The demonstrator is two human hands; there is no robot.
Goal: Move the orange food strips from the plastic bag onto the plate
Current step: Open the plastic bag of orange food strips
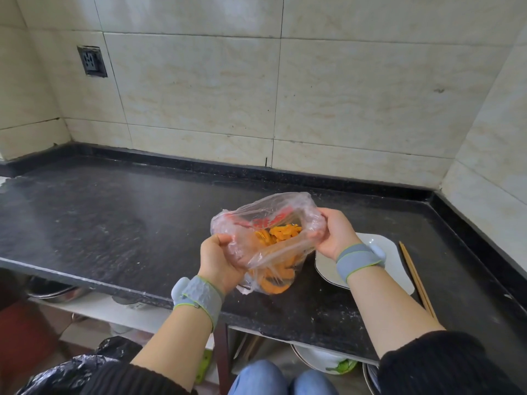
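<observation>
Black stone counter (114, 218) below cream wall tiles. One clear plastic bag (265, 240), mouth tilted toward the viewer, holds many orange food strips (281, 233), too jumbled to count. Left hand (219, 260) and right hand (332, 232) each clench the rim. One white plate (393, 252) at three o'clock, two chopsticks (416, 280) beyond.
</observation>
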